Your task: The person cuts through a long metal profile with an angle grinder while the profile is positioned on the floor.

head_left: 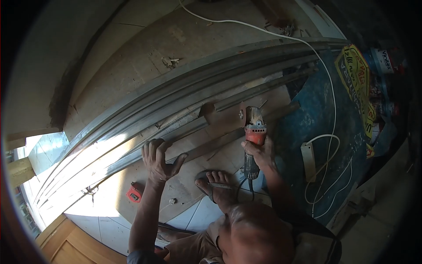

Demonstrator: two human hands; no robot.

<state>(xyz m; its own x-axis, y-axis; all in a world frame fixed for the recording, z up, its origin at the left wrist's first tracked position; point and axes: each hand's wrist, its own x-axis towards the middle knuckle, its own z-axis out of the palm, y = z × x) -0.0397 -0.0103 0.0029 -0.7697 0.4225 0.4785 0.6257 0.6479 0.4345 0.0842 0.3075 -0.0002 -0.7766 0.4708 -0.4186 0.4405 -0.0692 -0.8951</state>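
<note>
My right hand [262,155] is wrapped round the body of a red and black angle grinder [256,137], thumb across its side. The grinder's head points away from me, its thin cutting disc [242,115] on the left side beside the cut end of a metal channel. My left hand [158,160] is open, its thumb stretched apart from slightly bent fingers. It holds nothing and overlaps the near metal channel [187,128] in this view. Further long metal channels [176,97] lie side by side beyond both hands.
A red tape measure [133,193] lies left of my sandalled foot [220,187]. To the right, a power strip [308,160] with white cable rests on a blue sheet [314,114]. Paint cans [383,61] and a yellow printed banner [354,72] stand at far right; a wooden door [83,240] is lower left.
</note>
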